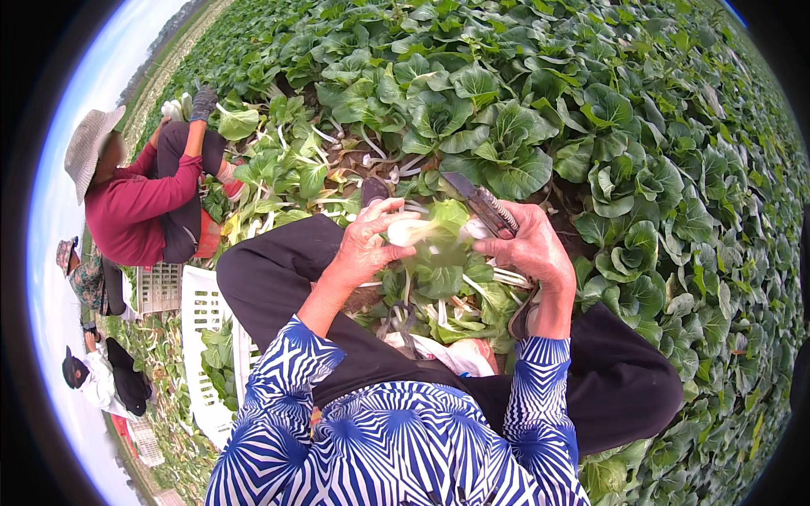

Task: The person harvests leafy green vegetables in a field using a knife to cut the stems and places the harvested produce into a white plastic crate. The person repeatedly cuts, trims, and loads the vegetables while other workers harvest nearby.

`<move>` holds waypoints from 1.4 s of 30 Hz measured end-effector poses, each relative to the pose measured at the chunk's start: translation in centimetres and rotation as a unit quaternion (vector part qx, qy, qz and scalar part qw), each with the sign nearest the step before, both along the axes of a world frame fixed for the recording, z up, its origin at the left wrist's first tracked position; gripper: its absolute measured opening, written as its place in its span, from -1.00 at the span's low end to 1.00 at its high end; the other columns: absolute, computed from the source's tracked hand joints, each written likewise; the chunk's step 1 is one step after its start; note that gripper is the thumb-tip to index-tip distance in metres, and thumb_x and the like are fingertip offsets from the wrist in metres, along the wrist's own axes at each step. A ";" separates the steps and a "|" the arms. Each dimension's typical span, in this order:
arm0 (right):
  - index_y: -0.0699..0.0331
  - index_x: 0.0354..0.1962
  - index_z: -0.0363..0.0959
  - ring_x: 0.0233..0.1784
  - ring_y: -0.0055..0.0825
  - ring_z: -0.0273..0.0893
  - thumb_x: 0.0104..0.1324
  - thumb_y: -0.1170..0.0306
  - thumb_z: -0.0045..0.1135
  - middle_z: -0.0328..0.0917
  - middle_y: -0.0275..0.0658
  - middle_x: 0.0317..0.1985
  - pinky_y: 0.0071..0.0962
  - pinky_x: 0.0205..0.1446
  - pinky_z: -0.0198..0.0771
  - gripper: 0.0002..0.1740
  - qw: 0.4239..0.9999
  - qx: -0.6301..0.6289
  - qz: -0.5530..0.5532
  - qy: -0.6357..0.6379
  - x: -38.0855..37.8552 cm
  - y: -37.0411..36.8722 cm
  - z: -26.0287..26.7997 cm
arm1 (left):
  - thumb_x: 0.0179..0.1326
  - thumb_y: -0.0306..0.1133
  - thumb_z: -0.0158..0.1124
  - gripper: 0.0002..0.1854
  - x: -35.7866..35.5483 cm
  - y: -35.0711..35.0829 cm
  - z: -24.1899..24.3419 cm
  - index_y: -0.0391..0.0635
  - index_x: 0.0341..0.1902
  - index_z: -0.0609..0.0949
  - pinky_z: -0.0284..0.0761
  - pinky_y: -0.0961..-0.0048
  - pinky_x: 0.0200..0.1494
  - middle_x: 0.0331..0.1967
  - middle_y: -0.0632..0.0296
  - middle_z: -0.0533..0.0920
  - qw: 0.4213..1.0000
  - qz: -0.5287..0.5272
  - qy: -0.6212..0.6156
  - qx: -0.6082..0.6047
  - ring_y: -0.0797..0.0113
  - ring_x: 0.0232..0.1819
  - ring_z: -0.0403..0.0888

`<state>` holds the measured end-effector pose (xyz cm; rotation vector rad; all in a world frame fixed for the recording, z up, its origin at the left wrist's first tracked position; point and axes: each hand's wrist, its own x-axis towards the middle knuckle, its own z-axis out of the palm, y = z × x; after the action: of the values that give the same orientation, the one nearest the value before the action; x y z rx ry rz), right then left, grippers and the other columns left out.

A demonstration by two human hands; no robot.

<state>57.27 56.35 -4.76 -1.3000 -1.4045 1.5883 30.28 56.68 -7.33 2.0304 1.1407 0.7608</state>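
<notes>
My right hand (531, 243) grips a knife (484, 205) with a flat dark blade and a coil wound along its handle. The blade points up and away to the left. My left hand (370, 243) has its thumb and fingers spread around the white stalk of a blurred bok choy leaf (414, 233). Whether the fingers press on that stalk, I cannot tell. The leaf's green part hangs between both hands. Near my right thumb is a blurred whitish piece (476, 229). Beneath my hands, loose leaves and cut stalks (487, 294) lie on the ground between my feet.
A white plastic crate (201, 354) containing greens stands by my left knee. Growing bok choy (506, 139) fills the field ahead and right. At left, a person in a red top (142, 209) sits among discarded leaves (269, 174). Two more people and other crates (159, 288) are behind.
</notes>
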 end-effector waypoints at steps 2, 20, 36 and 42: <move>0.31 -0.25 0.56 -0.66 -0.82 0.13 -0.02 0.59 0.27 0.25 -0.56 -0.67 -0.69 -0.60 0.04 -0.70 0.998 0.020 -0.015 0.050 1.3 -0.3 0.6 | -0.12 -0.33 0.50 -0.54 -1.4 -0.2 0.4 -0.05 -0.04 0.68 0.25 0.33 0.26 0.20 0.12 0.48 0.990 -0.019 0.085 0.112 0.23 0.23 0.39; 0.33 -0.32 0.47 -0.73 -0.71 0.30 -0.04 0.49 0.41 0.33 -0.46 -0.69 -0.63 -0.63 0.16 -0.68 0.982 -0.061 0.125 0.126 -3.0 0.3 -5.6 | 0.35 -0.26 0.09 -0.64 -3.2 0.8 0.0 -0.24 0.10 0.50 0.59 0.42 -0.11 -0.01 0.19 0.59 0.825 0.167 -0.507 -0.183 0.39 -0.15 0.60; 0.37 -0.33 0.48 -0.72 -0.69 0.34 -0.05 0.49 0.41 0.50 -0.35 -0.57 -0.67 -0.65 0.22 -0.67 0.920 -0.136 0.001 0.368 -7.9 0.3 -5.4 | 0.32 -0.21 0.17 -0.57 -0.8 0.8 -1.1 -0.22 0.14 0.44 0.42 0.53 -0.01 -0.07 0.29 0.55 0.934 0.082 -0.204 -0.282 0.54 -0.09 0.48; 0.38 -0.32 0.47 -0.71 -0.68 0.33 -0.08 0.46 0.40 0.47 -0.35 -0.59 -0.65 -0.62 0.20 -0.64 0.925 -0.111 0.001 0.364 -6.2 0.7 -7.0 | -0.19 -0.18 0.58 -0.02 0.0 1.5 -0.3 -0.19 0.34 0.29 0.40 0.38 0.14 0.03 0.12 0.55 0.975 -0.034 -0.034 -0.215 0.35 0.09 0.50</move>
<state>51.05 57.09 -11.78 -0.6781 -0.7727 1.9881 30.25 58.15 -7.59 1.6583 1.0810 0.4930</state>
